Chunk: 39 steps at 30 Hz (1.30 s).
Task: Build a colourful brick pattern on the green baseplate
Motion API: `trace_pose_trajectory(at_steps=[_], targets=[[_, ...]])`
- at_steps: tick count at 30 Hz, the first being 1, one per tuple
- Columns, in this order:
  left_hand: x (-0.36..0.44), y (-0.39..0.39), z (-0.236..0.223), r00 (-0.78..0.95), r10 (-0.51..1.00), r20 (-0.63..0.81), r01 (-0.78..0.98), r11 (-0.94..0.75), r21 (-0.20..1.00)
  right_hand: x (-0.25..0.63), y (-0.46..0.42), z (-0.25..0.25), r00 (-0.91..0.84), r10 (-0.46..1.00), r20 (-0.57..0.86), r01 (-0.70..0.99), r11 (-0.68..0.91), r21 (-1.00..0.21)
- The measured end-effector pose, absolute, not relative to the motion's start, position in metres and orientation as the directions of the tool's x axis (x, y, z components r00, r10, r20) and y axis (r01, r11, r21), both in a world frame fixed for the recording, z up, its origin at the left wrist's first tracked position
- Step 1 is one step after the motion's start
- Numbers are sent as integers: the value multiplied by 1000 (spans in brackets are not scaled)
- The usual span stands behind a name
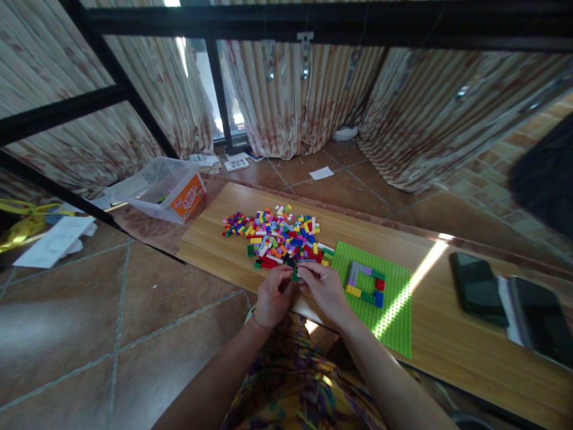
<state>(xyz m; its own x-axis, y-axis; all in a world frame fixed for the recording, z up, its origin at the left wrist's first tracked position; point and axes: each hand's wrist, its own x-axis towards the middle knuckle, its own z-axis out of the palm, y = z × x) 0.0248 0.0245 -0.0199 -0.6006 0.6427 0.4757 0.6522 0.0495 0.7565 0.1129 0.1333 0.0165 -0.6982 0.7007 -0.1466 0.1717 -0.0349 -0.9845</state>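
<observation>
My left hand (pixel 274 297) and my right hand (pixel 326 288) meet at the front edge of the wooden board, fingers pinched. Between their fingertips is a small dark green toy brick (pixel 295 275), partly covered by the fingers. Just beyond it spreads a pile of loose toy bricks (pixel 286 236) in many colours. Right of my right hand lies a bright green baseplate (pixel 396 331). On this plate, grey, purple, green, red, blue and yellow bricks form a rectangular outline (pixel 379 285) with an open middle.
A clear plastic box (pixel 154 206) with an orange label stands off the board's left end. Two dark phone-like objects (pixel 478 286) lie at the right of the wooden board (pixel 434 292). Papers (pixel 321 173) lie on the tiled floor. Black metal bars cross above, before striped curtains.
</observation>
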Motion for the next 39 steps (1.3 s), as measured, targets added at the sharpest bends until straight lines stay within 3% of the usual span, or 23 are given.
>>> trace_pose_trajectory(at_steps=[3,9,16,22,29,39], targets=[[25,25,-21,-607,623,494,672,71,737,113,134,12,-684,706,-185,115,-146,-983],[26,26,-20,-599,625,501,709,122,695,117,145,11,-687,704,-180,59,-193,-980],[23,31,-20,-547,662,513,768,153,621,140,150,27,-649,761,-12,99,69,-993],[23,35,-19,-513,681,522,807,177,563,216,175,21,-469,876,111,338,294,-894],[24,37,-18,-484,700,525,847,223,483,276,206,14,-312,936,163,504,308,-807],[23,38,-17,-465,708,532,855,201,479,261,198,5,-323,936,141,432,278,-858]])
